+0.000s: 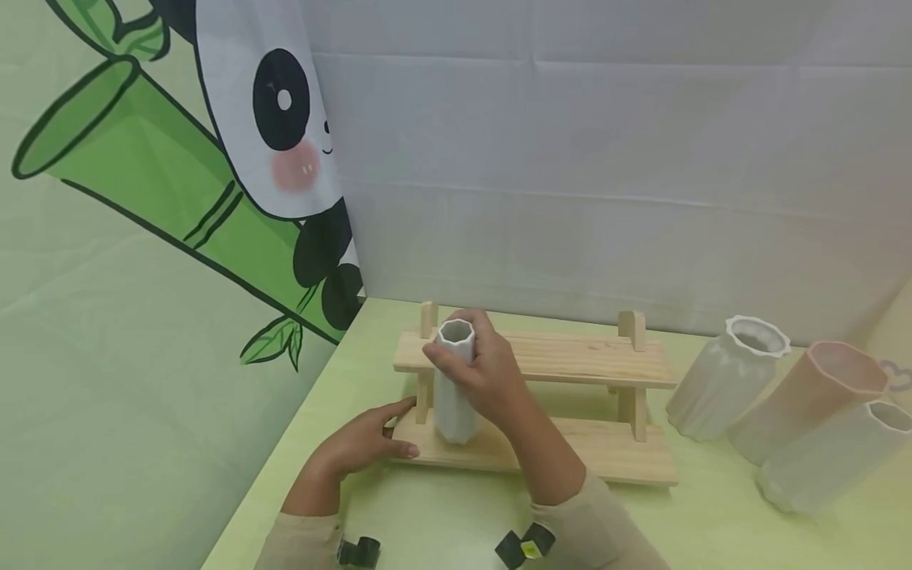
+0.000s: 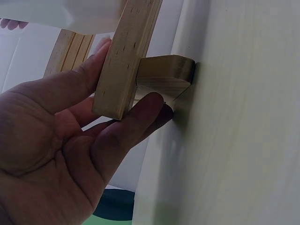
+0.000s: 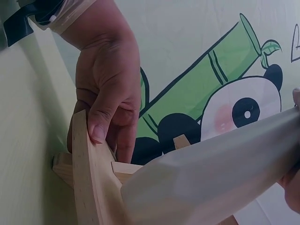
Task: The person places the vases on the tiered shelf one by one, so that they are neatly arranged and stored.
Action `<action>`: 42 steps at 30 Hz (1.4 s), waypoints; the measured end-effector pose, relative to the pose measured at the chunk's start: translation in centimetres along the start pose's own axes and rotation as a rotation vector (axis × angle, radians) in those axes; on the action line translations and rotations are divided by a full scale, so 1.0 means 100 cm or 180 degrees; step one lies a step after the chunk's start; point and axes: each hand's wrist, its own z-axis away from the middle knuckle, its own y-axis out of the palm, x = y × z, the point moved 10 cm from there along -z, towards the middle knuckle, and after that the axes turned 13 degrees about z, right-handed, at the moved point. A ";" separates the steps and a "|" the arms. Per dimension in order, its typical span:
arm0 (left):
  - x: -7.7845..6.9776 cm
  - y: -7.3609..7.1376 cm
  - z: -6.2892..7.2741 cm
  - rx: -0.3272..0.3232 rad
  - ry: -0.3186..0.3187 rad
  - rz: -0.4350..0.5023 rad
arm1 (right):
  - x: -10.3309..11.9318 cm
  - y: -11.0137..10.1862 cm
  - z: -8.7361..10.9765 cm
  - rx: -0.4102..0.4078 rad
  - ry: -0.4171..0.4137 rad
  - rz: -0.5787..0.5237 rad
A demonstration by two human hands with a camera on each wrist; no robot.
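My right hand point(image 1: 492, 368) grips a slim white fluted vase point(image 1: 454, 400) near its top, thumb across the front and fingers behind. The vase stands upright over the left part of the lower board of a two-tier wooden shelf point(image 1: 606, 451), its base close over the wood. In the right wrist view the vase point(image 3: 211, 168) runs across the lower right. My left hand point(image 1: 363, 439) holds the left end of that lower board. The left wrist view shows the thumb on one face of the board point(image 2: 126, 61) and fingers on the other, beside a wooden foot point(image 2: 166, 72).
Right of the shelf stand a white vase with a flared wavy rim point(image 1: 727, 380), a pink vase point(image 1: 808, 404) and another white vase point(image 1: 830, 459). The upper board point(image 1: 570, 356) overhangs the lower one's back. Behind is a pale cloth wall point(image 1: 606, 158); a panda-and-bamboo print point(image 1: 164, 174) hangs at left.
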 end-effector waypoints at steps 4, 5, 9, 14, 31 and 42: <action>-0.001 0.000 -0.001 -0.0011 -0.0007 -0.0035 | -0.004 0.005 0.001 0.0062 0.0076 0.0015; -0.001 0.000 -0.001 -0.0017 -0.0017 -0.0045 | -0.005 0.006 0.001 0.0066 0.0089 0.0017; -0.002 0.001 -0.002 -0.0031 -0.0035 -0.0074 | -0.005 0.007 0.004 0.0039 0.0109 -0.0011; -0.003 0.001 -0.005 -0.0056 -0.0013 -0.0122 | -0.012 0.013 0.008 -0.0005 0.0208 -0.0137; 0.001 0.001 -0.005 -0.0076 -0.0002 -0.0169 | -0.013 0.025 0.007 -0.0339 -0.0028 -0.0303; 0.006 -0.004 -0.001 -0.0176 -0.0079 -0.0172 | -0.010 0.034 0.005 -0.0106 -0.0035 -0.0288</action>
